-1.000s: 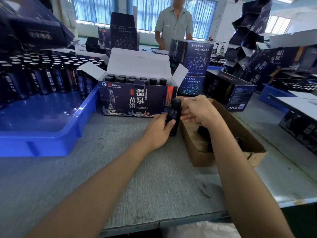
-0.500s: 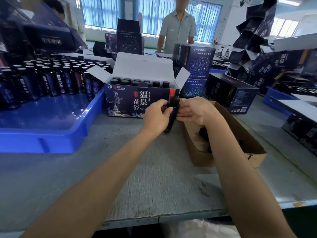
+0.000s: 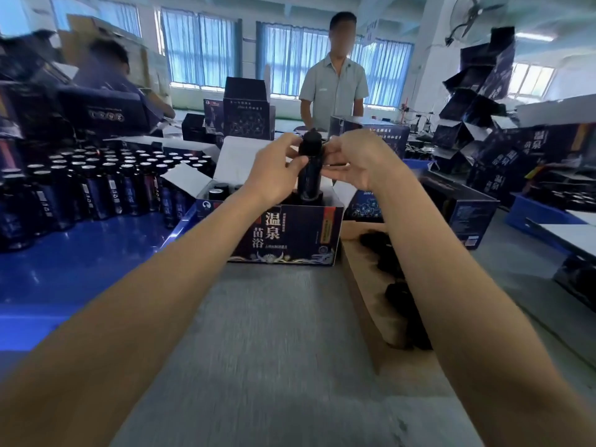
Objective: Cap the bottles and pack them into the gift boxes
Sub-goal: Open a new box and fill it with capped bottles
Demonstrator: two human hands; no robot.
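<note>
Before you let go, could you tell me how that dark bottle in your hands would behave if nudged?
The bottle is tall and narrow, so it probably tips easily; being round, it would likely roll once down. Its dark surface looks smooth, perhaps slippery, which may be why the left hand and right hand both grip it.

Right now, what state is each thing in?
Bottle: upright, capped, held over the gift box.
Gift box: open, capped bottles inside.
Left hand: grips the bottle.
Right hand: grips the bottle near its cap.
Tray bottles: upright, silvery tops, no black caps.
Carton: open, dark caps inside.
</note>
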